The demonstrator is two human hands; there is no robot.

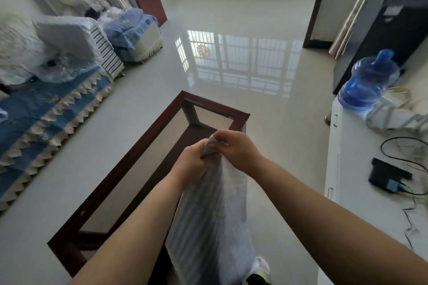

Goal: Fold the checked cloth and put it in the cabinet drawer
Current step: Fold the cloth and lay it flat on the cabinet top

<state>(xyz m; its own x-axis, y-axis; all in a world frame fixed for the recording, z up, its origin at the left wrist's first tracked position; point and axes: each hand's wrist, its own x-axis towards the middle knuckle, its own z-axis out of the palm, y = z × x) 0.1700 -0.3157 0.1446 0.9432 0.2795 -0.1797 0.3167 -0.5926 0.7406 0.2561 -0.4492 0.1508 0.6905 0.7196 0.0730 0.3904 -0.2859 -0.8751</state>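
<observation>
Striped blue-and-white fabric up in the air — the checked cloth (pixel 208 215) hangs straight down from both hands, out in front of the person and over the near end of the glass-topped coffee table (pixel 129 169). Left hand (pixel 192 162) and right hand (pixel 234 148) are brought tight together, knuckle to knuckle, and both are pinching the cloth's top edge, fingers curled round it. A little bunch of fabric pokes up between the two grips; everything else drops below them in one long narrow panel, running down between the forearms toward the bottom of the view. The lower end is blurred, so how many layers hang there cannot be told.

The table's dark wooden frame runs away from the person, its far corner just beyond the hands. On the right stands a white cabinet (pixel 352 169) — its front carries small handles, and on its top sit a blue water bottle (pixel 368 81) at the far end and a black device (pixel 386 177) with cables nearer the person. Off to the left, well apart from the cloth, a sofa with a blue lace-edged cover (pixel 46 113) carries heaps of pale bedding. Glossy floor (pixel 231 30) beyond, throwing back a barred window.
</observation>
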